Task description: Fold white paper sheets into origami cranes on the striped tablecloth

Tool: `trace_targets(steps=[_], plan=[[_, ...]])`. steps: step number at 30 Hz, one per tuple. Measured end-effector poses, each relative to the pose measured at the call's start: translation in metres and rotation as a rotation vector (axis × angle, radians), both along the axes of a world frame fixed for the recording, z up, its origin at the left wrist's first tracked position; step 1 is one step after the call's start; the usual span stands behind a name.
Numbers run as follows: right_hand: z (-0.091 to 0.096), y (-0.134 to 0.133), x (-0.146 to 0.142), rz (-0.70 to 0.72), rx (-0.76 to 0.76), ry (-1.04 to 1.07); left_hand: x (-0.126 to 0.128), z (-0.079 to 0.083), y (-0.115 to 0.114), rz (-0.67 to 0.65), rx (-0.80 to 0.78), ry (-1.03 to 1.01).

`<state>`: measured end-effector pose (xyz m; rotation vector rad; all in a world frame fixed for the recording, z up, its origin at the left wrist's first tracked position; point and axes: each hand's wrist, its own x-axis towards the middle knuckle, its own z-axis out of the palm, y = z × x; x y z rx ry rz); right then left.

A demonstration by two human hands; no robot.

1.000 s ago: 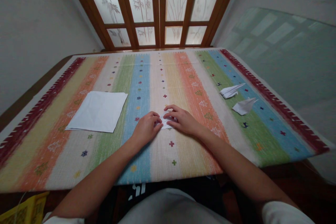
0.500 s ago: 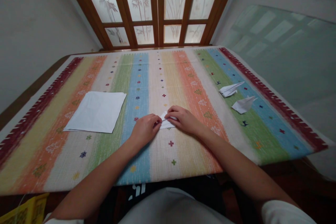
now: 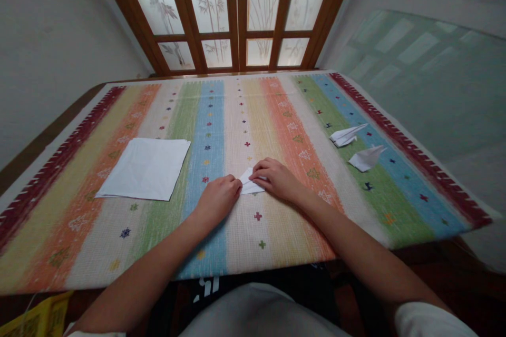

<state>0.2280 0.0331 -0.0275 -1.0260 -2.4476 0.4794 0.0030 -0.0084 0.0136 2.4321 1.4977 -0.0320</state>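
Presently, the right hand point(image 3: 276, 179) is pinching the folded paper point(image 3: 250, 187); the left hand point(image 3: 219, 195) is touching its edge, grip hidden from me.

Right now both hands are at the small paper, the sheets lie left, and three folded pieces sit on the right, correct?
Not three: the head view shows two folded pieces on the right. The rest stands: left hand and right hand at the small paper, sheets left.
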Motion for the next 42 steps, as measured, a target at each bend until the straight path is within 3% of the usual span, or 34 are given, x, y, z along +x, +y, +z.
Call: trace_targets(steps=[12, 29, 42], plan=[[0.001, 0.001, 0.007, 0.026, -0.086, 0.024, -0.001, -0.006, -0.006, -0.047, 0.038, 0.066], [-0.005, 0.006, 0.011, 0.051, -0.114, 0.061, 0.005, 0.019, -0.012, 0.027, -0.035, 0.229], [-0.001, 0.006, 0.01, 0.048, -0.138, 0.055, -0.011, 0.016, -0.003, 0.012, -0.056, 0.113]])
